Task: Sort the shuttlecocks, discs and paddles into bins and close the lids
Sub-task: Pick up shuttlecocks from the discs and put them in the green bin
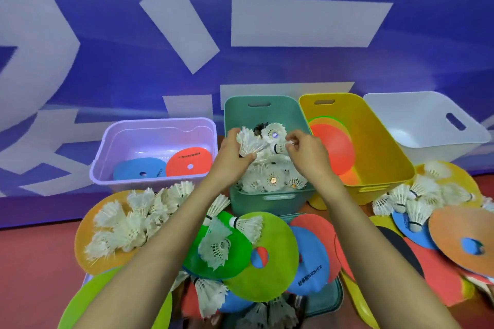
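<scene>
**Desk:** Head view: what are the hands doing?

**Sorter:** Both of mine hang over the teal bin, which stands between the purple bin and the yellow bin. My left hand has its fingers curled round a bunch of shuttlecocks. My right hand pinches a single shuttlecock between thumb and fingertips, seemingly near the cork end, though that part is small and blurred.

**Desk:** And the rest of the stock?

**Sorter:** The teal bin is already heaped with white shuttlecocks. More lie loose on an orange disc to my left, and another loose pile sits just beside the yellow bin to my right. Discs overlap in front of me. Two lie flat in the purple bin and several lean inside the yellow one. I cannot see what the white bin at far right holds. A dark paddle-like shape shows among the discs at right. No bin has its lid on yet.

**Desk:** How will they handle?

**Sorter:** My guess is they're featherlight, with brittle skirts that crush under a tight squeeze. I'd take each by the cork, or cradle a bunch loosely, and let go low over the heap so none bounce out. The discs look thin and floppy, best lifted by an edge
</scene>
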